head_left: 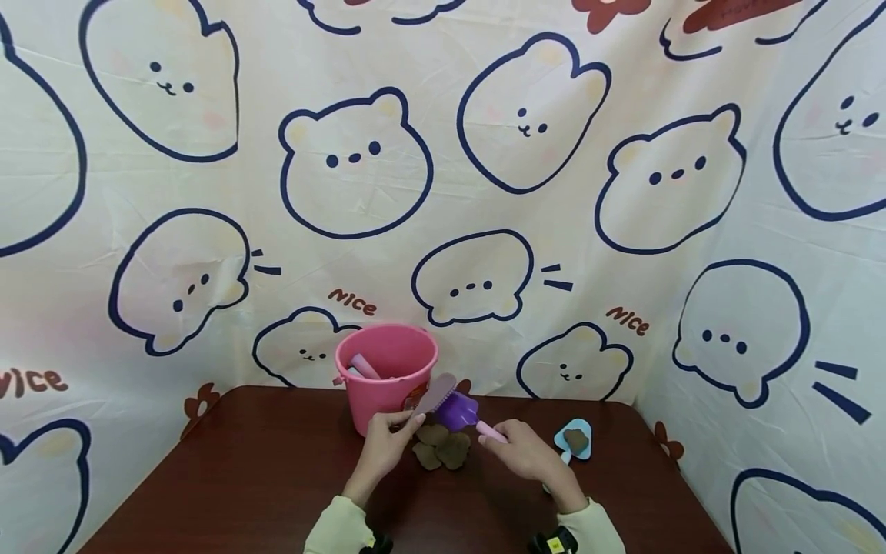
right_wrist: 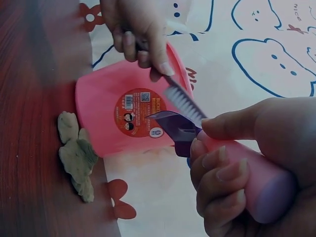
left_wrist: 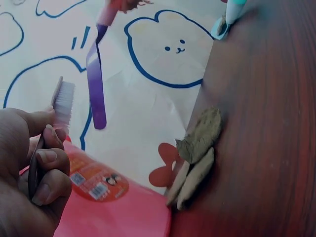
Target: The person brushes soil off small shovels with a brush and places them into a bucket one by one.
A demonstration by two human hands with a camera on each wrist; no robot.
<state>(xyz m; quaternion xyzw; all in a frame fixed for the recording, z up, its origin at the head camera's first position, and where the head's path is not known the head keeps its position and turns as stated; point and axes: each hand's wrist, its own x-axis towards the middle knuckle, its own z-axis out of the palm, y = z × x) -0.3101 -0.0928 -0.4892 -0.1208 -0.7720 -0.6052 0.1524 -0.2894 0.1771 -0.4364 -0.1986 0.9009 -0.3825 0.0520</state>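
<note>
My left hand [head_left: 384, 445] grips a small brush [head_left: 436, 393] by its handle, with the pale bristles showing in the left wrist view. In my right hand [head_left: 524, 450] is the pink handle of a toy shovel with a purple blade [head_left: 457, 412]. Brush and blade come close together above several brown clay-like lumps [head_left: 453, 451] on the table. The right wrist view shows the bristles [right_wrist: 182, 102] beside the shovel blade [right_wrist: 174, 129]; whether they touch I cannot tell.
A pink bucket [head_left: 374, 404] stands behind my left hand, with light tube-shaped things [head_left: 364, 367] inside. To the right lies a light blue toy shovel [head_left: 585, 451] bearing a brown lump [head_left: 575, 440]. Patterned cloth [head_left: 471, 208] rises behind the dark wooden table [head_left: 277, 462].
</note>
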